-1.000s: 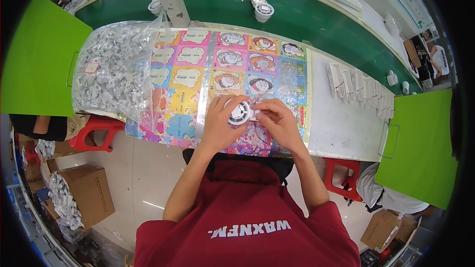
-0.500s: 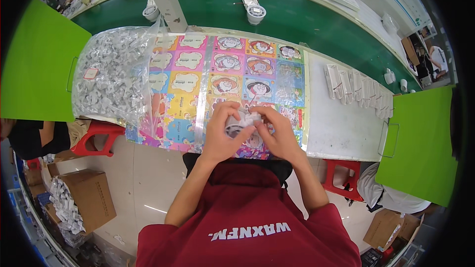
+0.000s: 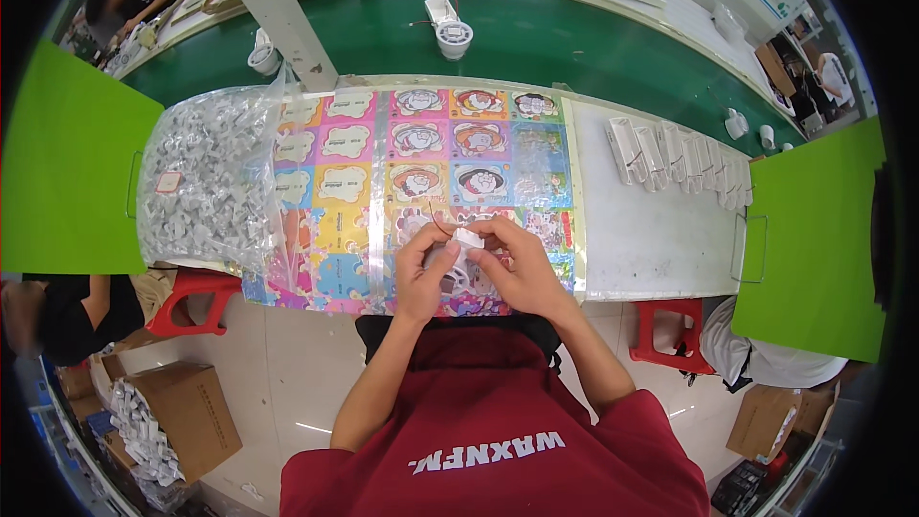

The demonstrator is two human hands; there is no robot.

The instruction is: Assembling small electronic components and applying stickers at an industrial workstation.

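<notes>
Between my two hands is a white plastic part [image 3: 467, 238] with a ring-shaped round section below and thin dark red wires at its top left. My left hand [image 3: 422, 273] closes on its left side, thumb and fingers pressed to it. My right hand [image 3: 522, 268] grips the upper right side, fingertips near the top block. Fingers hide much of the part. It is held just over the mat of colourful cartoon cards [image 3: 416, 139], close to the table's front edge.
To the left lies a clear bag [image 3: 206, 158] full of small white pieces. Several white rectangular housings [image 3: 661, 155] stand in a row at the right. Beyond, a green conveyor belt [image 3: 378, 33] carries white round units [image 3: 454, 38]. Green panels [image 3: 818, 239] flank the table.
The head view has shifted, so the bench sits lower and further left. My hands have turned the white part; its block now points up and its wires lie at the left.
</notes>
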